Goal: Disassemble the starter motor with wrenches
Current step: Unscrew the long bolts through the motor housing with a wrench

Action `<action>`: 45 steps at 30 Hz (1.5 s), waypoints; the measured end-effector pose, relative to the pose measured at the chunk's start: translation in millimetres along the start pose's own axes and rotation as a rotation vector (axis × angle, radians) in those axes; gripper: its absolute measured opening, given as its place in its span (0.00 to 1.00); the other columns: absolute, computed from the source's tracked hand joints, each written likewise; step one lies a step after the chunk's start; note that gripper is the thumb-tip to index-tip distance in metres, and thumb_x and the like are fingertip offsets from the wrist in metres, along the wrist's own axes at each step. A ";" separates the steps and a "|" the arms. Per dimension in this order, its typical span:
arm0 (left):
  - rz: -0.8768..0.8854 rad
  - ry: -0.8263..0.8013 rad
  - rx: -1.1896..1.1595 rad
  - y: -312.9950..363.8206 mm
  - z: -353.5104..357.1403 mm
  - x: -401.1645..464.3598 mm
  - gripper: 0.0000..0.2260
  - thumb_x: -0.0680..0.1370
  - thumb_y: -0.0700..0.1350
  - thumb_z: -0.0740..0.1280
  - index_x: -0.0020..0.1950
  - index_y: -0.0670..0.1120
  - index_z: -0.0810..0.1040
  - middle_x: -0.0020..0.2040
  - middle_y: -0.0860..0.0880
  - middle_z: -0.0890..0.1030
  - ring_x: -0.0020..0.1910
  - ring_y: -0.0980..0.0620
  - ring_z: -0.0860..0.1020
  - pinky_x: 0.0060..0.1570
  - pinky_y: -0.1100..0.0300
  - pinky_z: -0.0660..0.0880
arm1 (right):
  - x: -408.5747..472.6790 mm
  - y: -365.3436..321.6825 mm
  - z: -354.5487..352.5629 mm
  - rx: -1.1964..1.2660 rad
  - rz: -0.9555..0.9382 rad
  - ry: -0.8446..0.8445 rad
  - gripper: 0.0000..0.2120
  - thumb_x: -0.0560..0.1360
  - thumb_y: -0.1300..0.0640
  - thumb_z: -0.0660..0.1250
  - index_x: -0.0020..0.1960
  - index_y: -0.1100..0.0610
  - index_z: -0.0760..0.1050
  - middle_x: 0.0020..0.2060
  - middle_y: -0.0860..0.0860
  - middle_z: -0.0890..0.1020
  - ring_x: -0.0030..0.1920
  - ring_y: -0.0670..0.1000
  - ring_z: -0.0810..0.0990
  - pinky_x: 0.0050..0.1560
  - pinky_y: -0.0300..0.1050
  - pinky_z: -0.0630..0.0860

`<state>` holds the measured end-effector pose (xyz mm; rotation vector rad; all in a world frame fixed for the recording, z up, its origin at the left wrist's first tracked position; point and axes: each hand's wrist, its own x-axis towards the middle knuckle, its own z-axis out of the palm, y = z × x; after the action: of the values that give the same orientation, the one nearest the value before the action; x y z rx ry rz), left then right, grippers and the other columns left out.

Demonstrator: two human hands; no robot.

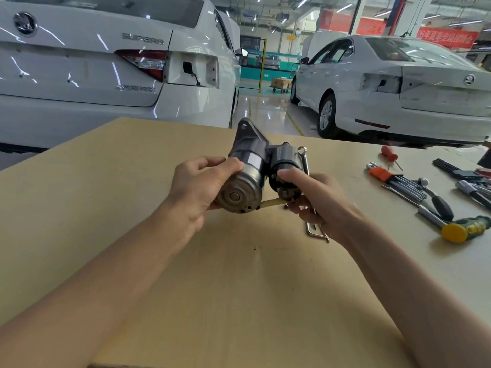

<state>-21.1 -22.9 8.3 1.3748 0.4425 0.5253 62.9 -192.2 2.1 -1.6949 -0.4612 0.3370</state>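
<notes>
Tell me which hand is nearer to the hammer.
Right. The right hand lies just left of the hammer; the left hand grips the motor, farther left.

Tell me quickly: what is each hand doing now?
Left hand: grips the starter motor.
Right hand: holds a wrench against the motor.

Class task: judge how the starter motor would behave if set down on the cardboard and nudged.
The starter motor looks metal and solid, so probably heavy for its size and stiff. Its round main body might roll, though the side cylinder and the mounting flange would likely stop it. The left hand grips the smooth casing, which may be slippery.
</notes>
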 end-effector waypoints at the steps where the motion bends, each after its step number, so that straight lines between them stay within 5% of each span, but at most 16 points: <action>1: 0.022 0.018 0.027 1.3 -0.6 -0.2 0.12 0.70 0.43 0.76 0.50 0.43 0.81 0.36 0.48 0.81 0.25 0.56 0.79 0.27 0.62 0.76 | -0.7 -0.3 0.5 -0.022 -0.001 0.000 0.15 0.66 0.45 0.72 0.38 0.58 0.77 0.28 0.49 0.78 0.26 0.47 0.73 0.19 0.34 0.60; 4: 0.087 0.044 0.106 3.2 -1.7 -0.7 0.14 0.70 0.44 0.76 0.53 0.45 0.81 0.43 0.44 0.83 0.30 0.55 0.82 0.30 0.61 0.78 | -2.5 -2.7 1.2 -0.084 -0.021 -0.029 0.14 0.71 0.48 0.68 0.34 0.57 0.76 0.26 0.49 0.78 0.25 0.48 0.71 0.20 0.35 0.59; 7: 0.179 0.048 0.226 2.9 -0.9 -1.5 0.16 0.70 0.45 0.77 0.57 0.47 0.82 0.49 0.42 0.83 0.42 0.49 0.83 0.40 0.59 0.79 | -4.7 -2.3 2.0 -0.249 -0.032 -0.059 0.19 0.65 0.42 0.66 0.32 0.60 0.78 0.29 0.59 0.81 0.27 0.51 0.70 0.23 0.37 0.60; 10: 0.339 0.064 0.395 2.3 -1.0 -6.1 0.16 0.68 0.47 0.77 0.56 0.51 0.83 0.44 0.55 0.82 0.38 0.62 0.80 0.35 0.73 0.75 | -8.1 2.0 4.6 -0.306 -0.049 -0.106 0.16 0.68 0.47 0.67 0.33 0.60 0.78 0.29 0.59 0.83 0.20 0.48 0.69 0.21 0.35 0.62; 14: 0.449 0.075 0.556 6.3 -2.6 -10.6 0.16 0.67 0.52 0.77 0.53 0.54 0.84 0.43 0.61 0.80 0.36 0.65 0.77 0.32 0.79 0.69 | -7.4 9.3 14.4 -0.288 -0.018 -0.106 0.10 0.73 0.54 0.67 0.39 0.61 0.75 0.26 0.55 0.80 0.18 0.46 0.69 0.20 0.31 0.61; 21: 0.535 0.062 0.663 2.4 -1.5 -12.3 0.22 0.66 0.58 0.73 0.57 0.54 0.83 0.51 0.53 0.80 0.47 0.55 0.77 0.46 0.65 0.70 | -5.4 6.4 12.3 -0.440 0.038 -0.082 0.20 0.74 0.48 0.66 0.48 0.67 0.76 0.25 0.54 0.77 0.17 0.45 0.65 0.19 0.33 0.59; 25: 0.624 0.002 0.739 -0.6 -0.8 -12.9 0.28 0.64 0.60 0.75 0.61 0.52 0.81 0.54 0.52 0.78 0.51 0.57 0.76 0.53 0.66 0.69 | -8.3 -3.5 2.1 -0.559 0.019 -0.020 0.21 0.69 0.38 0.69 0.46 0.57 0.78 0.24 0.53 0.77 0.17 0.46 0.65 0.20 0.33 0.60; 27: 0.630 -0.056 0.754 -1.0 -3.1 -12.3 0.32 0.60 0.60 0.77 0.62 0.51 0.81 0.55 0.53 0.77 0.55 0.54 0.76 0.58 0.61 0.73 | -10.1 -11.2 -5.4 -0.468 -0.049 0.099 0.20 0.69 0.37 0.70 0.44 0.54 0.79 0.25 0.52 0.76 0.19 0.44 0.66 0.20 0.33 0.60; 30: 0.642 -0.073 0.724 -2.1 -3.8 -13.7 0.35 0.57 0.59 0.80 0.63 0.51 0.80 0.55 0.53 0.78 0.57 0.52 0.77 0.61 0.54 0.74 | -14.5 -22.2 -8.6 0.033 -0.120 0.129 0.17 0.79 0.48 0.63 0.40 0.59 0.79 0.28 0.54 0.74 0.21 0.45 0.66 0.19 0.35 0.58; 33: 0.666 -0.045 0.666 -6.4 -2.2 -16.6 0.34 0.58 0.59 0.80 0.62 0.49 0.81 0.56 0.51 0.80 0.58 0.51 0.77 0.61 0.50 0.75 | -18.1 -29.1 -4.8 0.371 -0.152 0.044 0.22 0.82 0.48 0.55 0.40 0.60 0.78 0.31 0.53 0.77 0.29 0.48 0.74 0.27 0.40 0.70; 37: 0.705 -0.019 0.659 -13.4 1.8 -19.5 0.33 0.59 0.59 0.79 0.62 0.49 0.81 0.62 0.50 0.80 0.62 0.52 0.75 0.65 0.54 0.71 | -20.9 -28.6 -5.8 0.414 -0.200 0.008 0.24 0.82 0.46 0.51 0.40 0.58 0.79 0.28 0.51 0.73 0.27 0.48 0.72 0.28 0.38 0.72; 45: 0.708 -0.092 0.612 -18.9 3.7 -15.6 0.35 0.61 0.66 0.70 0.65 0.51 0.78 0.68 0.54 0.76 0.65 0.55 0.72 0.66 0.59 0.69 | -30.0 -12.9 -4.8 0.603 -0.174 -0.147 0.10 0.73 0.55 0.63 0.46 0.62 0.78 0.35 0.58 0.82 0.35 0.54 0.84 0.35 0.41 0.80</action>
<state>-29.7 -37.2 -9.9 2.1526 0.0116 0.9431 37.4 -209.1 14.6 -1.0413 -0.5462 0.4244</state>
